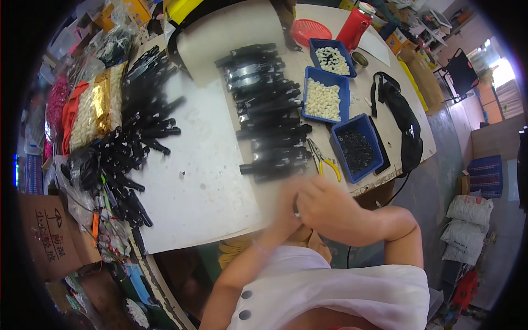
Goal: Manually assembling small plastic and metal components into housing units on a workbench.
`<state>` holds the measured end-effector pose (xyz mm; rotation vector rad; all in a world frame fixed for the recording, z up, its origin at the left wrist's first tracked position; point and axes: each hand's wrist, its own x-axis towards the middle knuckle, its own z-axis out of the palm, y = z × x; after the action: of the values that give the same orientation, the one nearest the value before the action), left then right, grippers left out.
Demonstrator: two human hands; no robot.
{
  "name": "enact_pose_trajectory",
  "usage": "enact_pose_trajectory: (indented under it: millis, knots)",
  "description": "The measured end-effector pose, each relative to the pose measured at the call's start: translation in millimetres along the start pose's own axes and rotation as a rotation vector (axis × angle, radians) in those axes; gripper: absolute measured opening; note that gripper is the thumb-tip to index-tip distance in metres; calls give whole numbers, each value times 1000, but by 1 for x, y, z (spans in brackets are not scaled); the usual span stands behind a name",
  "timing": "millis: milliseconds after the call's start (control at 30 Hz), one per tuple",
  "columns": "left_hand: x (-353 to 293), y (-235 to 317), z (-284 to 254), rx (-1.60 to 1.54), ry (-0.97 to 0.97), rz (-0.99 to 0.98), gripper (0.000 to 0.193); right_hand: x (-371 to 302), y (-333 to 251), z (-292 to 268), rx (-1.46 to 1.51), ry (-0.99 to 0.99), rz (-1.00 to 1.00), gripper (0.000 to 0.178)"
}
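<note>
In front of you stretches a pale-topped table (203, 165). To your right runs a grey floor (426, 184), with white sacks (467, 225) stacked beyond it. At far right you have a black chair (459, 71) near a glaring bright opening (503, 71), window or door unclear.

The left hand (285, 202) meets the right hand (319, 202) (both blurred), right elbow (406, 221) bent outward.

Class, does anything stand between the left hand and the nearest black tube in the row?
Nothing visible does: the blurred left hand is close to the nearest black tube; the yellow-handled pliers lie off to the right.
</note>
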<state>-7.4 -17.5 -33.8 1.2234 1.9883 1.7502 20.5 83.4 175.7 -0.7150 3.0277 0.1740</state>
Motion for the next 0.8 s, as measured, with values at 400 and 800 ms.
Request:
enact_pose_trajectory:
  millis: [400,800]
  knots:
    - [11,16,-9,-200,77,-152,68,27,116,32,331,99,641,17]
    - [13,19,-10,-4,102,26,65,1,184,94,267,313,833,23]
